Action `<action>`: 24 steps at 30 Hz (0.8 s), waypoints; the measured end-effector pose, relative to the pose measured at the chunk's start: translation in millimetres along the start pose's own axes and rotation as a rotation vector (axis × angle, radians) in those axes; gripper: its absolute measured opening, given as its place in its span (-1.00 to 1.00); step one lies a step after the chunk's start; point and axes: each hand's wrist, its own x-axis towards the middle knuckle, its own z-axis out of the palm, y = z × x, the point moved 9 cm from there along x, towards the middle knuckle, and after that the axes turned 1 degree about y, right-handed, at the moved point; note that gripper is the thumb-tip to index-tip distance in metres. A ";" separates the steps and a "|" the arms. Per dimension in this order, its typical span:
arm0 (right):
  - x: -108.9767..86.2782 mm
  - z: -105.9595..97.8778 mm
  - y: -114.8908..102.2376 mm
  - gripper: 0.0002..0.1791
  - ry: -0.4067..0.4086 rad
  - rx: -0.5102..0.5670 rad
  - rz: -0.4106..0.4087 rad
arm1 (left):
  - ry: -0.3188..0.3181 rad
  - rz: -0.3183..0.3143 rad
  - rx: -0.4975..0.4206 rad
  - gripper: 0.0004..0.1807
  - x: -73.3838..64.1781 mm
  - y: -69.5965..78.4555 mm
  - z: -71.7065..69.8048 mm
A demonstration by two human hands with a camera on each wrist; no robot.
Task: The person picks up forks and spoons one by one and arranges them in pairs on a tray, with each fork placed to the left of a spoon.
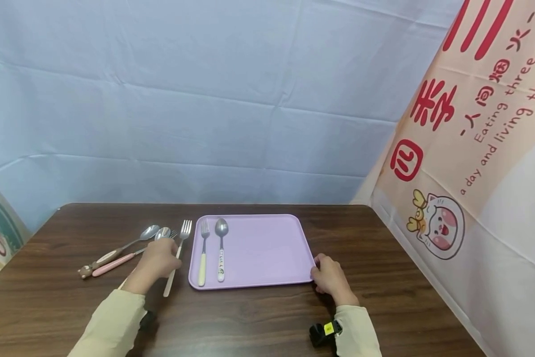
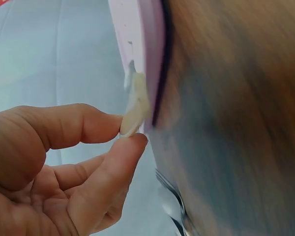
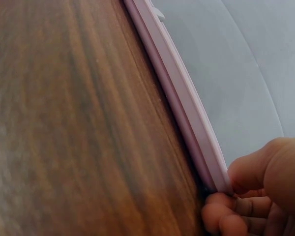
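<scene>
My left hand [image 1: 157,260] pinches a pale-handled fork [image 1: 185,229] between thumb and fingers, just left of the lilac tray [image 1: 263,253]. Its tines point to the back. In the left wrist view the pale handle [image 2: 135,110] shows end-on at the fingertips. At the tray's near right corner, my right hand [image 1: 332,278] grips the rim, thumb above and fingers curled at the side and below, as the right wrist view shows on the tray edge [image 3: 206,142]. Inside the tray lie a yellow-handled fork [image 1: 202,267] and a spoon [image 1: 221,228] with a patterned white handle.
Left of my left hand lie a spoon [image 1: 108,256] with a brown bear-tipped handle and a pink-handled utensil [image 1: 113,265]. Another spoon head [image 1: 162,233] and fork tines are partly hidden by the hand. Cloth [image 1: 232,124] hangs behind the wooden table [image 1: 249,322].
</scene>
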 end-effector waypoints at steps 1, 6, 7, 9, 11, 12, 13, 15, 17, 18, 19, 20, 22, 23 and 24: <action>0.2 -0.1 0.2 -0.78 0.001 -0.002 -0.002 | 0.003 0.004 -0.002 -0.89 1.4 2.7 0.5; 0.3 -0.2 -1.1 -0.80 0.002 -0.011 -0.014 | 0.001 -0.010 -0.029 -0.84 7.4 12.9 5.5; 0.2 -0.2 -1.3 -0.80 0.003 -0.014 -0.016 | -0.005 -0.020 -0.051 -0.83 8.2 14.3 7.3; -0.5 -0.8 -2.0 -0.80 0.005 -0.022 -0.018 | -0.010 -0.041 -0.098 -0.79 9.6 17.0 10.6; -0.9 -0.9 -2.4 -0.80 0.005 -0.024 -0.017 | -0.018 -0.064 -0.144 -0.77 11.2 18.5 14.8; -1.0 -0.9 -2.4 -0.80 0.005 -0.026 -0.017 | -0.022 -0.072 -0.158 -0.77 12.0 19.9 16.4; -1.1 -0.9 -2.2 -0.80 0.007 -0.026 -0.018 | -0.018 -0.072 -0.162 -0.77 12.9 21.5 17.4; -1.3 -1.1 -2.1 -0.80 0.009 -0.021 -0.018 | -0.010 -0.070 -0.160 -0.77 14.6 25.1 19.1; -1.5 -1.1 -1.7 -0.80 0.009 -0.013 -0.018 | -0.004 -0.066 -0.155 -0.75 15.5 29.9 20.0; -1.4 -1.0 -1.6 -0.80 0.008 -0.008 -0.017 | 0.002 -0.060 -0.151 -0.73 16.1 32.5 20.4; -1.4 -0.9 -1.6 -0.79 0.006 -0.002 -0.015 | 0.008 -0.057 -0.151 -0.70 16.7 34.9 20.9; -1.3 -0.7 -1.6 -0.78 0.003 0.004 -0.013 | 0.010 -0.058 -0.157 -0.70 17.2 36.9 21.8; -0.8 0.2 -1.7 -0.77 -0.003 0.011 -0.010 | 0.012 -0.061 -0.166 -0.69 18.0 41.1 24.2; -0.3 0.8 -1.6 -0.76 -0.006 0.010 -0.010 | 0.009 -0.063 -0.175 -0.70 18.5 42.8 26.0; 0.1 1.3 -1.7 -0.76 -0.009 0.012 -0.010 | 0.007 -0.066 -0.189 -0.71 18.9 44.3 27.9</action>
